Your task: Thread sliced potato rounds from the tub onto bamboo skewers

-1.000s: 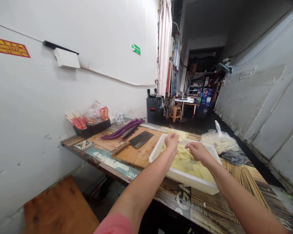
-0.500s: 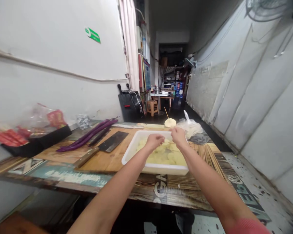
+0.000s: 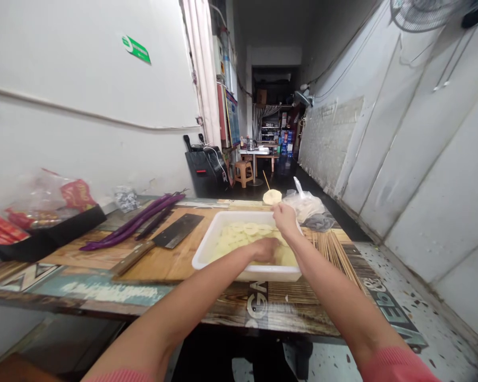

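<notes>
In the head view, my right hand [image 3: 283,216] pinches a thin wooden skewer [image 3: 266,179] above the far right corner of a white plastic tub [image 3: 201,249]. A pale round potato slice [image 3: 272,197] is threaded on that skewer, just beyond my fingers. Many more potato slices [image 3: 235,239] lie in the tub, seemingly in liquid. My left hand [image 3: 267,249] reaches down among them at the tub's right half; its fingers are blurred and partly hidden. Loose bamboo skewers [image 3: 334,254] lie to the right of the tub, beside my right forearm.
A cleaver [image 3: 178,232] rests on a wooden cutting board [image 3: 159,270] left of the tub. Behind it lie long purple eggplants [image 3: 139,223]. A black box [image 3: 75,228] with red packets stands at the far left. A plastic bag [image 3: 306,204] sits behind the tub's right end.
My left hand has moved down from above the tub into the potato slices. My right hand still holds the skewer with its slice. The whole view has shifted slightly.
</notes>
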`<state>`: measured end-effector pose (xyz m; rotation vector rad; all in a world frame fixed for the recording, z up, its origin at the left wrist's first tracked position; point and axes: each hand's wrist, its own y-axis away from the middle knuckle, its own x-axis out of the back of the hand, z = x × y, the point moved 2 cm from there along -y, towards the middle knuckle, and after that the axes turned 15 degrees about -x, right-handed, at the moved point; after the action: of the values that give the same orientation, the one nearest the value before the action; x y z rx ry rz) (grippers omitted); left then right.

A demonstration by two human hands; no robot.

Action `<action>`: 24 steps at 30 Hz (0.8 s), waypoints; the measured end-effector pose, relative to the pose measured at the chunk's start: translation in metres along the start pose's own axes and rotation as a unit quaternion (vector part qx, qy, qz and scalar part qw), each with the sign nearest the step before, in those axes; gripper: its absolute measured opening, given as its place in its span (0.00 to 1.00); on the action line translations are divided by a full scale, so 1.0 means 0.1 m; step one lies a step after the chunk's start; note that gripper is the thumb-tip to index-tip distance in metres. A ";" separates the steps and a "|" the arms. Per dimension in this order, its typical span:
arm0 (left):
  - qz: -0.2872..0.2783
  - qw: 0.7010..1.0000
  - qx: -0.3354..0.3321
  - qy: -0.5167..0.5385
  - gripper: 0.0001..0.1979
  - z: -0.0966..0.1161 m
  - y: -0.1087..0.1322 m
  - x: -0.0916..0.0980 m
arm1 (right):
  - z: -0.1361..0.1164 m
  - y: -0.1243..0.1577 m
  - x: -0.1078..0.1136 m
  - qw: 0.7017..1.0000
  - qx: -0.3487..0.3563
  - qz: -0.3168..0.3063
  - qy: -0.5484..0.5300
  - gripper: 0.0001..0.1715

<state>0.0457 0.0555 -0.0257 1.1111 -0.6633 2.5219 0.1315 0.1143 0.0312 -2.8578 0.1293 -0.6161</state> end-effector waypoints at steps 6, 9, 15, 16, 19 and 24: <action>0.000 0.997 0.001 0.074 0.12 0.06 0.03 -0.02 | -0.02 0.02 0.00 1.000 0.008 -0.002 0.015 0.19; -0.043 0.993 0.029 0.106 0.07 0.10 0.05 -0.01 | 0.00 0.02 0.01 1.000 0.014 -0.003 0.016 0.19; -0.010 0.985 0.016 0.171 0.04 0.12 0.03 0.08 | 0.01 0.01 0.01 1.000 0.025 -0.006 0.002 0.20; 0.003 0.982 0.024 0.185 0.04 0.12 0.03 0.11 | 0.01 0.02 0.01 1.000 0.025 -0.006 -0.001 0.19; 0.034 0.963 0.068 0.258 0.05 0.09 0.03 0.21 | 0.02 0.02 0.02 1.000 0.027 -0.008 -0.009 0.19; 0.246 0.863 0.183 0.401 0.03 -0.02 0.07 0.54 | 0.01 0.04 0.00 0.999 0.026 -0.026 -0.013 0.17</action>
<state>0.0060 0.0559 0.0114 -0.1533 -0.2381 3.2549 0.1321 0.1104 0.0300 -2.8253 0.0336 -0.5840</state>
